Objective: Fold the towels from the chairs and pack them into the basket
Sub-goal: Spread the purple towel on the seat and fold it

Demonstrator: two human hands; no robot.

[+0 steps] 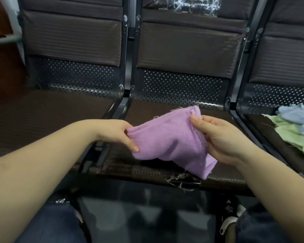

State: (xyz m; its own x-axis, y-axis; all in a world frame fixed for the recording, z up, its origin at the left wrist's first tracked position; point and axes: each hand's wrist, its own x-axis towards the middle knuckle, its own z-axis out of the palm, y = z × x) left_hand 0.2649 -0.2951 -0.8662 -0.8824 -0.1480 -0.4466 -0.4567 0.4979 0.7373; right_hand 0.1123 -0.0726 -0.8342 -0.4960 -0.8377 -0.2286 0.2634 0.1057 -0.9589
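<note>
A lilac towel [170, 137], folded over on itself, hangs in the air above the middle chair seat [147, 171]. My left hand [116, 134] pinches its left edge between thumb and fingers. Its right edge is gripped by my right hand [218, 139], thumb on top near the upper corner. A loose corner of the towel droops toward the seat's front edge. More towels, pale green [291, 135] and light blue [298, 111], lie in a heap on the right chair. No basket is in view.
Three dark linked chairs with perforated metal backs stand in a row; the left seat [47, 120] holds nothing. Metal armrest frames [125, 102] separate the seats. The middle seat's front edge is torn [181, 179]. My knees in jeans are at the bottom.
</note>
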